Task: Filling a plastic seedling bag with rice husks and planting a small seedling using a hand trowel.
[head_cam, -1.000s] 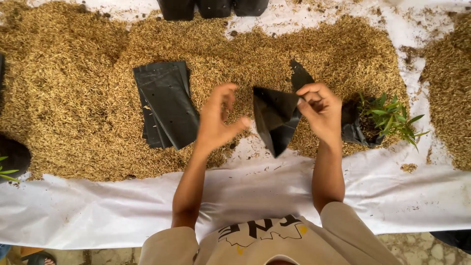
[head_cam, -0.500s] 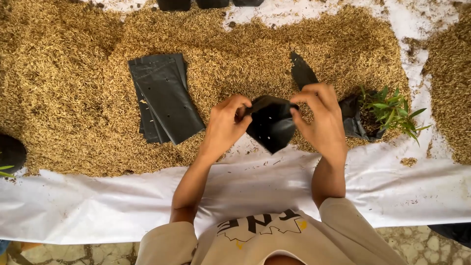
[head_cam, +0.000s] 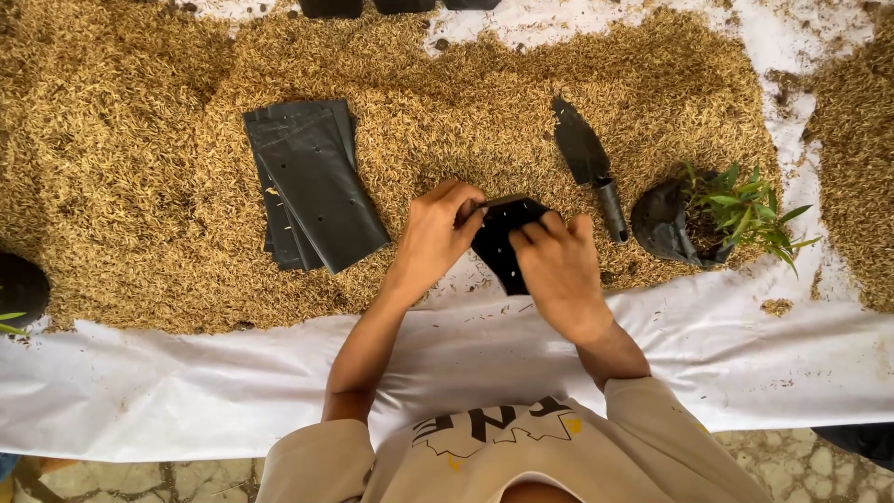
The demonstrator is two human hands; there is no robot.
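Observation:
Both hands hold one small black plastic grow bag point(head_cam: 498, 244) over the near edge of a spread of rice husk point(head_cam: 447, 102). My left hand point(head_cam: 438, 233) pinches the bag's top left rim. My right hand point(head_cam: 557, 272) grips its right side, fingers over the front. The bag's lower tip shows between the two hands, above the white sheet point(head_cam: 186, 382).
A stack of flat black grow bags point(head_cam: 312, 182) lies on the husk to the left. A dark trowel point(head_cam: 587, 158) lies to the right, and beyond it a green seedling in a black bag point(head_cam: 708, 219). Dark pots stand at the far edge point(head_cam: 382, 6).
My left hand came across and took hold of the bag, which earlier only the right hand held. Both hands drew together and lower over the husk's near edge.

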